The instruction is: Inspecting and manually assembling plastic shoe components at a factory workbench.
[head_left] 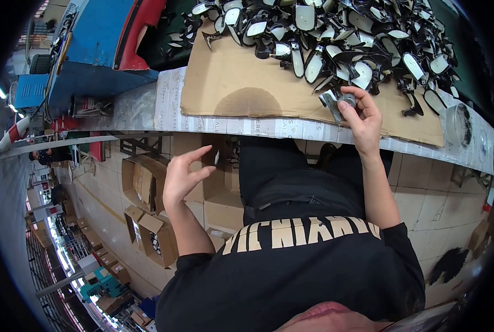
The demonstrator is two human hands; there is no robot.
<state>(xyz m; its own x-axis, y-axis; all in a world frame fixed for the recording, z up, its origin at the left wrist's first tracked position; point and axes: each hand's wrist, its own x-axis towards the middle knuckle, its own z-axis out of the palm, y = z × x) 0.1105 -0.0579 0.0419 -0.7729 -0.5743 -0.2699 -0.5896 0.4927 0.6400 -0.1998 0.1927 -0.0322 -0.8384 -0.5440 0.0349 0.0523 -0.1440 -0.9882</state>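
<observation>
Right hand (pixel 365 118), gripped shiny object (pixel 330 103) partly hidden

The right hand (pixel 365 119) holds a shiny piece (pixel 329 101) over the cardboard (pixel 227 72); the left hand (pixel 182 176) is spread.

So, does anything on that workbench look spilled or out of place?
Yes: a dark, rounded patch at the near edge of the cardboard sheet. It looks like a stain, since the cardboard around it is paler, though I can't tell what made it.
</observation>
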